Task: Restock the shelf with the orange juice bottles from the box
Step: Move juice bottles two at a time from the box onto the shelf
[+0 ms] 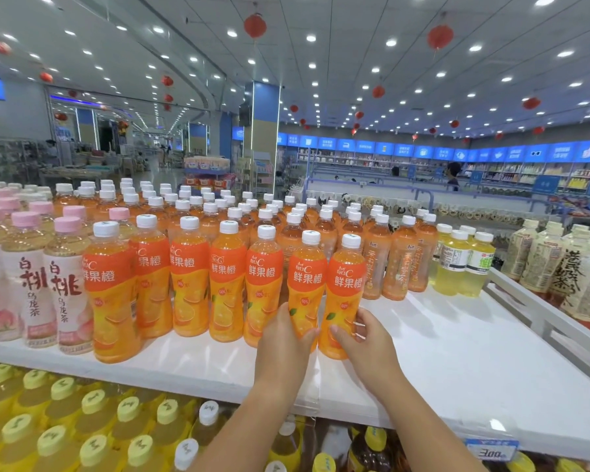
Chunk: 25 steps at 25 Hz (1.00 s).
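Low in the middle of the frame, both hands reach onto the white shelf [457, 356], each wrapped around the lower part of a bottle. The left hand [283, 335] grasps the second-to-last bottle [305, 284] of the front row, with the thumb on its right side. The right hand [367, 333] grasps the end bottle [345, 287], thumb across the front of the label and fingers curled round its right side. The two bottles stand upright and just beside each other, their bases on the shelf or very close to it.

To their left, the row of orange juice bottles [189, 284] runs toward the left edge, with more white-capped bottles packed behind. Peach tea bottles [34, 284] with pink caps fill the far left. Right of the held pair stand amber tea bottles [397, 264], then pale yellow bottles [457, 264], with bare shelf in front of them. Along the bottom left, yellow-capped bottles [92, 420] fill the lower shelf.
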### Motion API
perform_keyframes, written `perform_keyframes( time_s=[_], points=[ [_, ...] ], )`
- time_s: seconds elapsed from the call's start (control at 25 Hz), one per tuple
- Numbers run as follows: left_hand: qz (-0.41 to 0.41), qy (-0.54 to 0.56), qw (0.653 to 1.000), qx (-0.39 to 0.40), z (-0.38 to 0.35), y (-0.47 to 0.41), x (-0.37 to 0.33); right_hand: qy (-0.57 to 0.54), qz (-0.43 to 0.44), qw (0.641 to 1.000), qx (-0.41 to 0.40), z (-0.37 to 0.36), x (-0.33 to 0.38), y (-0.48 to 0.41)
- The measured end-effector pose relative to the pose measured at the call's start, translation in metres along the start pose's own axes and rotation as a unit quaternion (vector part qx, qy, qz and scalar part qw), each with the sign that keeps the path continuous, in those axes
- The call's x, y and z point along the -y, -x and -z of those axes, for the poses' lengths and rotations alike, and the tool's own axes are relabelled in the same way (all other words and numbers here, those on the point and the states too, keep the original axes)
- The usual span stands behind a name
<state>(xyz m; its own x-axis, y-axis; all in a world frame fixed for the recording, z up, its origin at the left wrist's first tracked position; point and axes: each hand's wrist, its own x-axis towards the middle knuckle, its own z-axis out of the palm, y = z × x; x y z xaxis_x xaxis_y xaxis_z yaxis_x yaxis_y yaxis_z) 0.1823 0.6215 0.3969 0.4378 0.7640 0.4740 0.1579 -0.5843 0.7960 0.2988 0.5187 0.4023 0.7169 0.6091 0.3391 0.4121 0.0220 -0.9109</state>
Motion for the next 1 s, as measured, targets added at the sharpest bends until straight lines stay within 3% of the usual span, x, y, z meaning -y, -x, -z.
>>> perform_keyframes(
  time_s=[0.6, 1.0],
  points=[
    [0.004, -0.01, 0.999, -0.052, -0.0047, 0.0092, 0.0041, -0.005, -0.001, 1.0, 0.001, -0.0027, -0.0068, -0.0024],
    [-0.01, -0.06, 0.997, -0.048, -0.0083, 0.0075, 0.0096, 0.011, 0.005, 1.0, -0.012, -0.0049, -0.0098, -0.0023]
  ],
)
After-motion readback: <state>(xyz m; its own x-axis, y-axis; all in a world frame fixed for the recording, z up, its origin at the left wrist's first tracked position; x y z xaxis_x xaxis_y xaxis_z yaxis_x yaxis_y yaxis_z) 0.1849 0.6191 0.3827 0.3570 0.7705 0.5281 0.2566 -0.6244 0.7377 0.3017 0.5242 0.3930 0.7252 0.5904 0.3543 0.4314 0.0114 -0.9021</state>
